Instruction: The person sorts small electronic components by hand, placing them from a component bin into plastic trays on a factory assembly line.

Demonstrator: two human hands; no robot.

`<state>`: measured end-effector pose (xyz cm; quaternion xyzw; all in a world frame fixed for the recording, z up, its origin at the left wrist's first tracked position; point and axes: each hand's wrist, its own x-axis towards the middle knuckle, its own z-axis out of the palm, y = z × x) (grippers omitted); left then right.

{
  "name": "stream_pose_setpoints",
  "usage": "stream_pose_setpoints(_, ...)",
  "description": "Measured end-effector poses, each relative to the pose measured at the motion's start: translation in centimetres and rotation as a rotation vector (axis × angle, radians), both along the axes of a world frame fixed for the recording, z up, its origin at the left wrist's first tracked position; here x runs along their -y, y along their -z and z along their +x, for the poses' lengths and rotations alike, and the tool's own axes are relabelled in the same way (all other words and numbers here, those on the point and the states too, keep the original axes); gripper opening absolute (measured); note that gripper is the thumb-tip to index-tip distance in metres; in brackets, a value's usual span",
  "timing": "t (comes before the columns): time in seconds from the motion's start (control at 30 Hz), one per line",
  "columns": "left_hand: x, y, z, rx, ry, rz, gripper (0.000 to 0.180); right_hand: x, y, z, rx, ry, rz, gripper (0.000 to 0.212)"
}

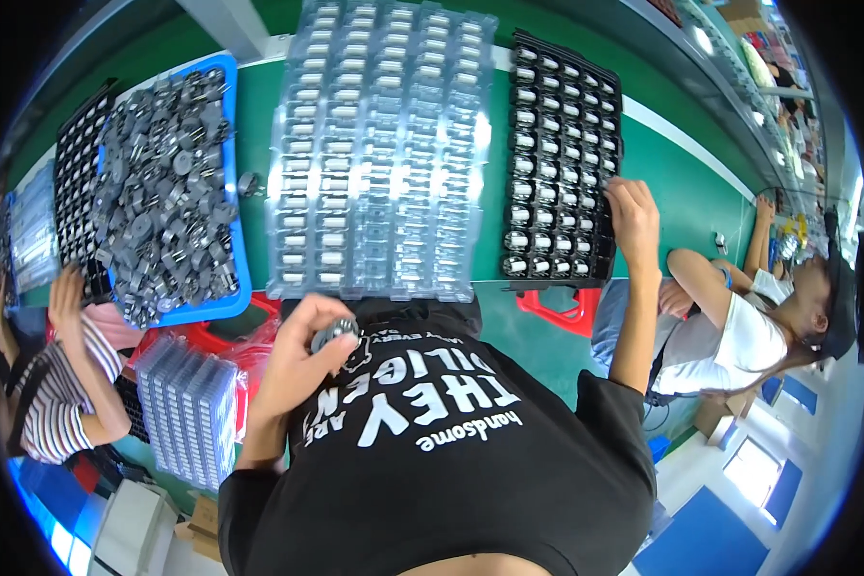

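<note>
Close to my body, my left hand point(302, 350) is closed around a small round dark grey and metal part point(335, 331). My right hand point(634, 216) has its fingers bent together at the right edge of a black tray point(511, 280); whether they grip the rim or a small part is hidden. Rows of shiny metal cylinders fill that tray's pockets. To its left lies a clear plastic tray point(384, 274), with white and silver pieces in many of its pockets. A blue bin point(238, 245) farther left is heaped with grey and metal parts.
One loose grey part point(250, 184) lies on the green table point(252, 125) between bin and clear tray. Under the table edge is a red stool point(566, 312). Stacked clear trays point(187, 408) stand at lower left. People sit at both sides; a left neighbour's hand point(65, 300) is by the bin.
</note>
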<state>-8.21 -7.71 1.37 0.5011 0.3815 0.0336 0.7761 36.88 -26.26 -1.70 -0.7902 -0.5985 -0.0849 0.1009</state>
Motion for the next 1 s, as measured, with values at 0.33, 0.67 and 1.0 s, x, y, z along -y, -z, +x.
stream_pose_setpoints(0.33, -5.0, 1.6, 2.0, 0.207, -0.319, -0.050, 0.032, -16.1, -3.2, -11.8, -0.352, -0.545, 0.146, 0.016)
stream_pose_setpoints(0.67, -6.6, 2.7, 1.7, 0.571, -0.411, -0.200, 0.038, -25.2, -2.9, -16.7, -0.321, -0.777, -0.200, 0.024)
stream_pose_setpoints(1.0, -8.8, 3.4, 1.7, 0.604, -0.340, -0.102, 0.030, -25.3, -3.3, -17.6, -0.152, -0.824, -0.198, 0.017)
